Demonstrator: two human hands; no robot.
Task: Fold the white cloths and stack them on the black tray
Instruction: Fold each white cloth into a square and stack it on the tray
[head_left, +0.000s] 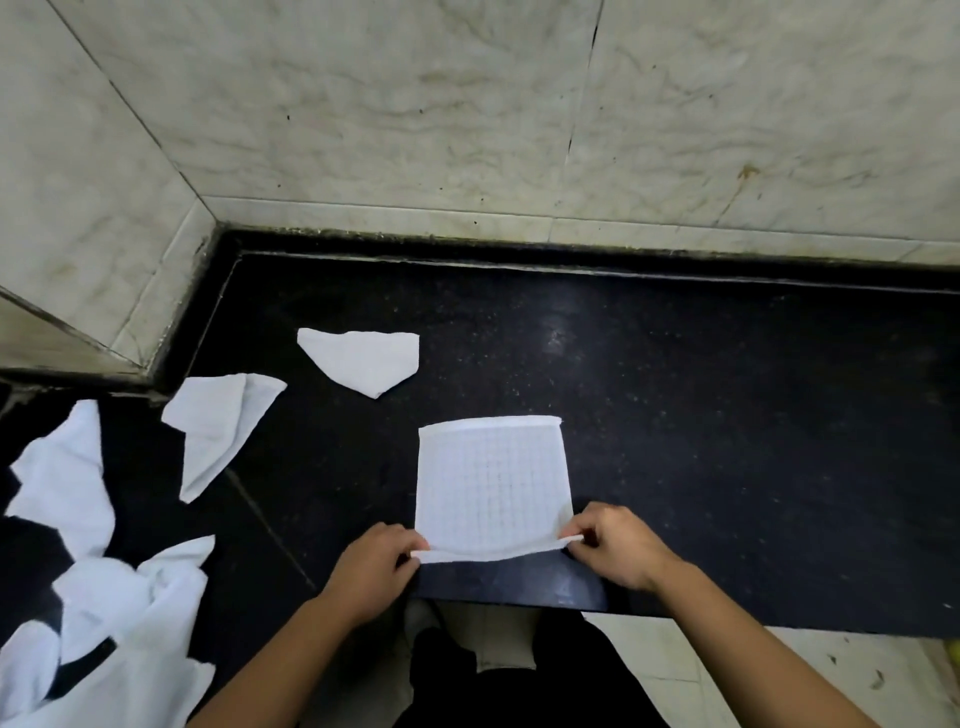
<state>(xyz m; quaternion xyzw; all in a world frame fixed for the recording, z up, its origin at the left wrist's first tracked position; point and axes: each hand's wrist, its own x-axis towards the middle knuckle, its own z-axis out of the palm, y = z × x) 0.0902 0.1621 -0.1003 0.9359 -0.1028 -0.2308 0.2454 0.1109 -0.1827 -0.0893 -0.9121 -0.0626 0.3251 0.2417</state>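
Observation:
A white checked cloth (491, 483) lies flat on the black counter (727, 415) in front of me. My left hand (371, 569) pinches its near left corner and my right hand (618, 545) pinches its near right corner, and the near edge is lifted slightly off the surface. Other white cloths lie loose: one (363, 361) behind it to the left, one (221, 431) further left, and a crumpled heap (104, 597) at the lower left. No black tray can be told apart from the black surface.
Marble-tiled walls (415, 130) close off the back and the left corner. The counter's front edge (727, 623) runs just behind my wrists, with pale floor tiles (675, 660) below. The black surface stretches bare to the right of the cloth.

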